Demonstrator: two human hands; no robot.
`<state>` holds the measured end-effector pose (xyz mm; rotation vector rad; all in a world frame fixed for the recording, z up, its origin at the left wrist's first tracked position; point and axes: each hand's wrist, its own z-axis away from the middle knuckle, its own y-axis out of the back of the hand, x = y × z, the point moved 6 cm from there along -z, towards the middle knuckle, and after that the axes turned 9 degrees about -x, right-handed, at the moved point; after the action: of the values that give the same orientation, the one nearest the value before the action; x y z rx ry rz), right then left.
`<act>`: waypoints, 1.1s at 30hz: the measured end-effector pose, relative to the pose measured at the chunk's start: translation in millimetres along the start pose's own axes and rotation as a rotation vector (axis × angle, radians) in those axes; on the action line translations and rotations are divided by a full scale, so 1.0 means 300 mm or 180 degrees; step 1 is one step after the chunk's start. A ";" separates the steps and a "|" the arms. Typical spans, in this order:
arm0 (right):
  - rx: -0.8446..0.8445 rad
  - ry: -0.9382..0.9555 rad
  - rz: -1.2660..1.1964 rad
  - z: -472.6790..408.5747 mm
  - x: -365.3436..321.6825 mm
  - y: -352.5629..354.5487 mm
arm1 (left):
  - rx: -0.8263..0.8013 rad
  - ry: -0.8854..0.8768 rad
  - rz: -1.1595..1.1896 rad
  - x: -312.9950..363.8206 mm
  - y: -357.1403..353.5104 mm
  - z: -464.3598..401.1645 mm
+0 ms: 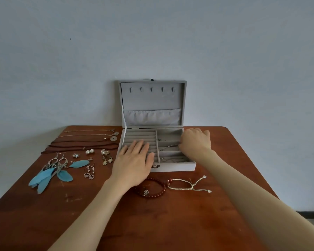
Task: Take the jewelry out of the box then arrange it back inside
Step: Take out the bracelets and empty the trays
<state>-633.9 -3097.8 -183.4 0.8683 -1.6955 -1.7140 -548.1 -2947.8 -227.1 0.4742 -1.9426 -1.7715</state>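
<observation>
A grey jewelry box (172, 167) stands open on the wooden table (170, 214), lid upright against the wall. My left hand (134, 160) lies flat, fingers straight, on the ring rolls at the box's left side. My right hand (196, 142) is curled over the right compartments and pinches a thin silver bangle (169, 147) lifted from the middle compartment. A thin chain (172, 159) lies in the front right compartment. Blue feather earrings (49, 175), several smaller earrings (106, 157) and necklaces (83, 141) lie left of the box.
A red bead bracelet (157, 191) and a cream cord bracelet (188, 185) lie just in front of the box. The lid's inside has small hooks and a fabric pocket (152, 116). The table's right edge slants near my right forearm.
</observation>
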 end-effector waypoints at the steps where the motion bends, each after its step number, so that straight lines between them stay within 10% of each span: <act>1: -0.0032 -0.0042 0.0158 -0.010 -0.011 -0.004 | 0.0065 0.0004 -0.0028 0.000 -0.004 0.001; 16: -0.0662 0.0001 0.0278 -0.046 -0.030 -0.017 | -0.0006 0.0017 0.0198 -0.002 -0.004 0.001; 33: -0.0439 0.0980 -0.3538 0.165 -0.070 0.141 | 0.0104 -0.0253 0.3621 0.031 0.196 0.098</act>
<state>-661.2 -3051.9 -140.9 2.1125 -0.8596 -2.1154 -568.8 -2922.1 -169.5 -0.6157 -1.6992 -0.9926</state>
